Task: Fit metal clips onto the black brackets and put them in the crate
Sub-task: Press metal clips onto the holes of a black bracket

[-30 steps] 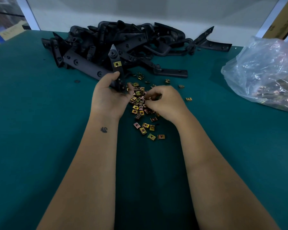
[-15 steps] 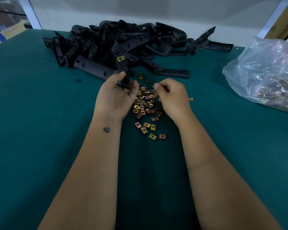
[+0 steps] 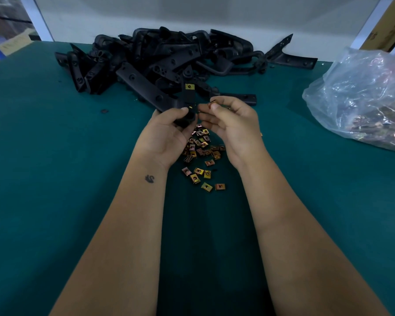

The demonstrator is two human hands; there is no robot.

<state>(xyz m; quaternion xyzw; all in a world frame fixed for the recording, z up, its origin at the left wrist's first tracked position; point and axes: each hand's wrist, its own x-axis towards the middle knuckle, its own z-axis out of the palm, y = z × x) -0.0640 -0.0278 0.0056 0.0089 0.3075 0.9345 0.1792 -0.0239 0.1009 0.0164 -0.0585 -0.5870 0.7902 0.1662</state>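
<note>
Head camera view looks down on a green table top (image 3: 55, 179) where both bare forearms reach forward. Left hand (image 3: 167, 131) is curled round a flat black plastic bracket (image 3: 188, 101), thumb on its front face, holding it upright above the table; a square brass-coloured metal clip (image 3: 189, 86) already sits near the bracket's upper end, and a second yellowish spot shows just beside the thumb, too small to tell apart. Right hand (image 3: 232, 124) pinches a small thin metal clip (image 3: 212, 102) between thumb and forefinger, close to the bracket's right edge but apart from it. Beneath the hands a scatter of loose brass-coloured clips (image 3: 201, 156) lies on the table. Behind the hands a heap of black brackets (image 3: 164, 58) is piled toward the far edge. A clear plastic bag (image 3: 360, 99) holding more clips rests at the right side of the table
</note>
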